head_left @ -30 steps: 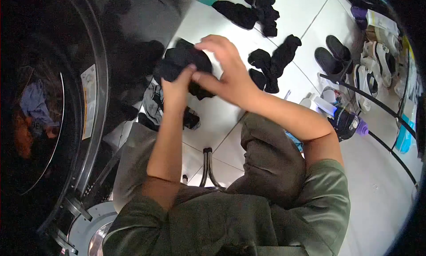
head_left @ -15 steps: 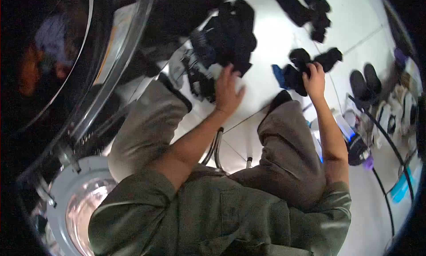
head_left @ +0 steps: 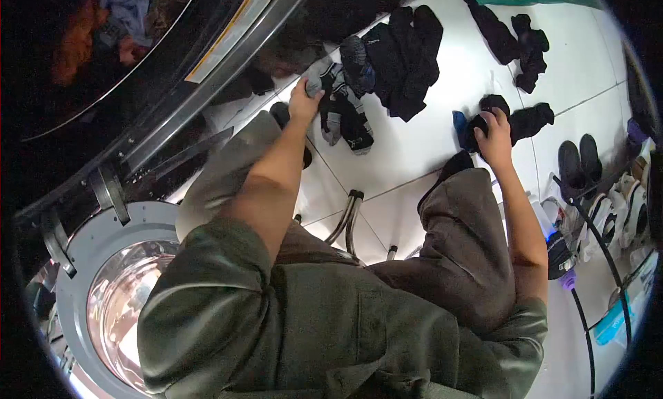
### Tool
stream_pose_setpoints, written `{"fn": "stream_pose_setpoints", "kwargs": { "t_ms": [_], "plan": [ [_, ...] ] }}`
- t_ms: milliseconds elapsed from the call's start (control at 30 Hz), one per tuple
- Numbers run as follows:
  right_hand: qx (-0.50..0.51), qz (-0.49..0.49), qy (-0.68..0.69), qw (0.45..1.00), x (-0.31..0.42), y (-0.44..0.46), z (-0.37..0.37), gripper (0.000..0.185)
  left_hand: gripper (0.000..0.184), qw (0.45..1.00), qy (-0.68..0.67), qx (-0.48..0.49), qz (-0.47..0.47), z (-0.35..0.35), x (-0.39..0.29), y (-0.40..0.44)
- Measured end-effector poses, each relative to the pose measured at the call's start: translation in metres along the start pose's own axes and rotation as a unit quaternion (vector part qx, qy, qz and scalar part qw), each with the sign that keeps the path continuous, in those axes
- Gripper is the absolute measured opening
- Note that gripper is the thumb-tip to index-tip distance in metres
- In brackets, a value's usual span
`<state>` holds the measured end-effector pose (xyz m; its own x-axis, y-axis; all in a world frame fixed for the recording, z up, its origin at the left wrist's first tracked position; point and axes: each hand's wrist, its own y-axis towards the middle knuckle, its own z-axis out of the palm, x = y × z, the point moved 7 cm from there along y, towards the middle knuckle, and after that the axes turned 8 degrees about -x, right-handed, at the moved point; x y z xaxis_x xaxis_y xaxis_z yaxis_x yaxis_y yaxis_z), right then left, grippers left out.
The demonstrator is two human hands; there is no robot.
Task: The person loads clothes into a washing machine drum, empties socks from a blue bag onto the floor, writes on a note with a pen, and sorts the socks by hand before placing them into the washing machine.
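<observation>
My left hand [head_left: 304, 105] pinches the end of a grey and black sock [head_left: 349, 119] at the left of the sock pile. Dark socks [head_left: 404, 57] lie heaped on the white floor just right of it. Farther right, my right hand [head_left: 496, 142] has its fingers curled round a small black bundle [head_left: 478, 131], with a blue piece [head_left: 459, 125] beside it. Another black bundle [head_left: 532, 121] touches that group. Two more dark sock bundles, one long [head_left: 492, 31] and one lumpy [head_left: 530, 52], lie toward the top right.
A machine's round door [head_left: 242, 46] fills the upper left, with clothes [head_left: 128, 15] behind it. Its hinged grey ring [head_left: 79, 295] is lower left. Metal stool legs [head_left: 351, 223] stand between my knees. Black slippers [head_left: 579, 165], shoes [head_left: 625, 209] and a black rack [head_left: 601, 243] are at right.
My hands have separated; the black bundle they held together is no longer between them. My left hand moved to the grey sock, my right to the bundles on the right. The view has shifted.
</observation>
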<state>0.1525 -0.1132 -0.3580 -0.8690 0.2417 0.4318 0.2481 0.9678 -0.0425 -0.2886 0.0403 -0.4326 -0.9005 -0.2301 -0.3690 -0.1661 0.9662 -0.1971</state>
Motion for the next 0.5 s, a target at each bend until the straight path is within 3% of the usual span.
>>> {"fn": "stream_pose_setpoints", "kwargs": {
  "t_ms": [33,133,200,333,433,467,500],
  "plan": [
    [0.014,0.007,0.005,1.0,-0.002,-0.001,0.003,0.041,0.067,0.997,-0.046,0.058,0.008,0.011,0.008,0.008],
    [0.033,0.013,0.015,0.999,-0.008,-0.001,0.008,0.042,0.065,0.992,-0.09,0.08,0.046,0.016,0.026,0.014],
    [0.032,0.011,0.023,0.999,-0.009,-0.003,0.008,0.043,0.067,0.994,-0.051,0.077,0.063,0.014,0.027,0.005],
    [0.04,0.0,0.003,0.999,-0.004,0.003,0.006,0.042,0.058,0.997,0.004,0.065,-0.038,0.005,0.018,-0.006],
    [0.052,0.007,0.001,0.999,-0.001,0.001,0.005,0.041,0.045,0.978,0.014,0.079,-0.19,-0.022,0.008,-0.022],
    [0.055,0.009,0.004,0.998,-0.001,0.002,0.004,0.041,0.045,0.978,0.012,0.079,-0.192,-0.015,0.012,-0.029],
    [0.055,0.007,0.003,0.998,0.0,0.002,0.003,0.041,0.045,0.981,0.004,-0.037,-0.188,-0.019,0.021,-0.032]
  ]
}}
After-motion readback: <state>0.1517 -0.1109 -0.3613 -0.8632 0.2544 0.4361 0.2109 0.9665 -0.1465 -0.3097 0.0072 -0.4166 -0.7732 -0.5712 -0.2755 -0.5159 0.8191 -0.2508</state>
